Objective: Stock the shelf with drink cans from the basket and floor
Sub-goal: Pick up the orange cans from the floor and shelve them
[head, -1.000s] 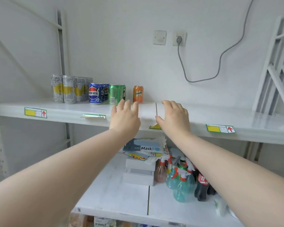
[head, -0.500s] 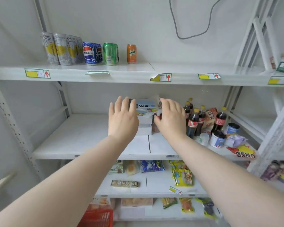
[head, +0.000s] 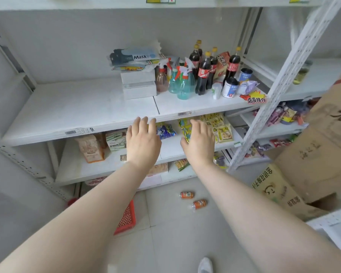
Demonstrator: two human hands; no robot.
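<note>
Two orange drink cans lie on their sides on the tiled floor, one (head: 187,194) nearer the shelf and one (head: 199,204) a little closer to me. A red mesh basket (head: 126,219) stands on the floor to their left, mostly hidden behind my left forearm. My left hand (head: 142,141) and my right hand (head: 199,141) reach forward side by side with straight fingers, holding nothing, in front of the lower shelf boards. The white shelf (head: 83,107) runs across the view; its top board with the stocked cans is out of frame.
The middle board carries mask boxes (head: 135,56), spray bottles (head: 182,81), cola bottles (head: 204,73) and small tubs. Snack packets (head: 220,129) fill the lower boards. Stacked cardboard boxes (head: 319,158) stand at the right. A shoe toe (head: 205,265) shows at the bottom.
The view has tilted down from the top shelf with its cans to the lower boards and floor. Both empty hands have dropped with it; the floor cans and basket have come into view.
</note>
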